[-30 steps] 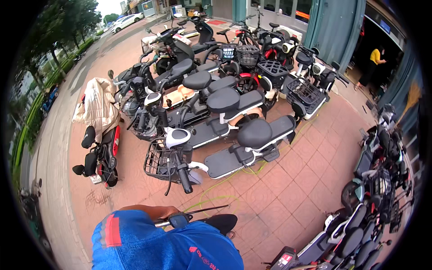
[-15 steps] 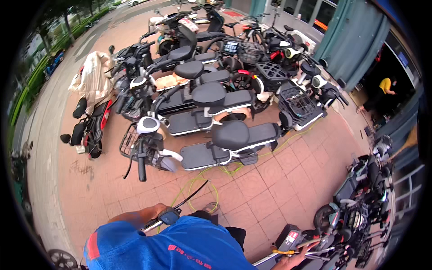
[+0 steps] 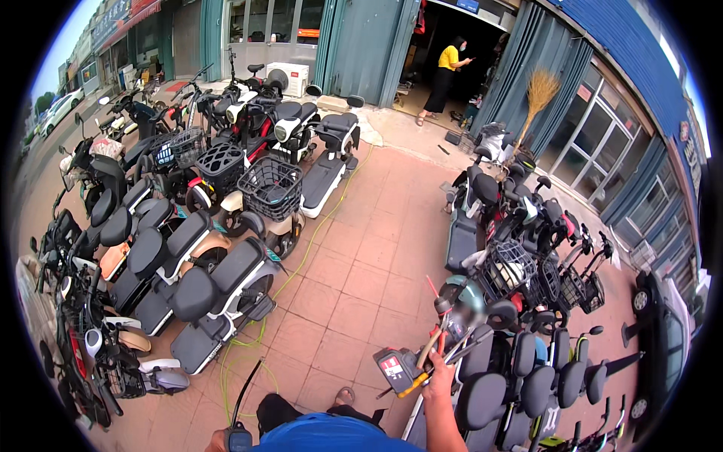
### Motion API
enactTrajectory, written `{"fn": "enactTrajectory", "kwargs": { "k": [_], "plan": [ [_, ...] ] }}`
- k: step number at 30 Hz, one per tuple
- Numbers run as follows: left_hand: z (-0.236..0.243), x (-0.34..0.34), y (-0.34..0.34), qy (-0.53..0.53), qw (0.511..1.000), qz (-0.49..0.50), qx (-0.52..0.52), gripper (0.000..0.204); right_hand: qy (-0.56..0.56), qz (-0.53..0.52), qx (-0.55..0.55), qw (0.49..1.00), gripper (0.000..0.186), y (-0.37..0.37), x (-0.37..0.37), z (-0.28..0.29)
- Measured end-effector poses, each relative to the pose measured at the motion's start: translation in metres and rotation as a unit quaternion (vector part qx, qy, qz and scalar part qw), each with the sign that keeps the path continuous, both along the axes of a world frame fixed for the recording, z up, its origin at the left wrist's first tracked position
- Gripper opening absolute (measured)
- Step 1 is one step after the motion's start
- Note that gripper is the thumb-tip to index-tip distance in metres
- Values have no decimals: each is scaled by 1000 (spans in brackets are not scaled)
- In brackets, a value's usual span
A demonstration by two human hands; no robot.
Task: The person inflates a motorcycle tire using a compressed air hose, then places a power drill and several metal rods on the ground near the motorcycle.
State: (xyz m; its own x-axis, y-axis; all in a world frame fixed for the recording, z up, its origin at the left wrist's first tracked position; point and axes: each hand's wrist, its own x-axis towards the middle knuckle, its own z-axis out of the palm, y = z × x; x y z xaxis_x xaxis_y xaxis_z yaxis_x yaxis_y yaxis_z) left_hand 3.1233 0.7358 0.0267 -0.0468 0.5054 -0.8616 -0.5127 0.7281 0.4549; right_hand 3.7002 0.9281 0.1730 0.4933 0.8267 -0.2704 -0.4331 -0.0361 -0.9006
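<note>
At the lower edge, my left hand (image 3: 217, 442) is partly cut off, its fingers closed beside a dark rounded device (image 3: 238, 435). From this device a short black hose (image 3: 248, 383) sticks up; it looks like a tyre inflator. My right hand (image 3: 438, 379) is closed around a bunch of hand tools (image 3: 437, 345) with yellow and red parts. Close to its fingers is a dark box (image 3: 399, 371) with a red and white label, possibly a tool's battery; how it joins the bunch is unclear.
Parked electric scooters (image 3: 215, 282) fill the left side, and more scooters (image 3: 520, 361) stand close on my right. A yellow-green hose (image 3: 301, 264) runs over the paving. A person in yellow (image 3: 449, 60) stands at the doorway; a straw broom (image 3: 538, 98) leans nearby.
My view has swung to the right, bringing the doorway and right-hand scooters further in. My right hand with the tools is now raised in front of me; my left hand is lower in view.
</note>
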Motion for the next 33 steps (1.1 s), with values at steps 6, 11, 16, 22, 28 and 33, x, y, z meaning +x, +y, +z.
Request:
{"fn": "enactTrajectory", "kwargs": {
  "k": [6, 11, 16, 22, 28, 33],
  "plan": [
    [37, 85, -22, 43, 995, -42, 79, 17, 0, 11, -25, 1000, 17, 28, 81, -15],
    [6, 111, -35, 381, 867, -289, 139, 32, 22, 21, -36, 999, 23, 54, 64, 14],
    [-3, 123, -62, 501, 743, -405, 182, 55, 3, 58, -51, 997, 26, 90, 72, -16],
    [-3, 152, -71, 112, 982, -149, -28, 39, 49, 52, -54, 996, 28, 125, 49, -30],
    [-29, 162, 21, -38, 990, 108, -79, 16, 32, 67, -79, 994, 23, 140, 73, -21],
    [-29, 146, 174, 459, 773, -333, 285, 33, -1, 20, -103, 994, 17, 161, 115, -28]
  ]
}}
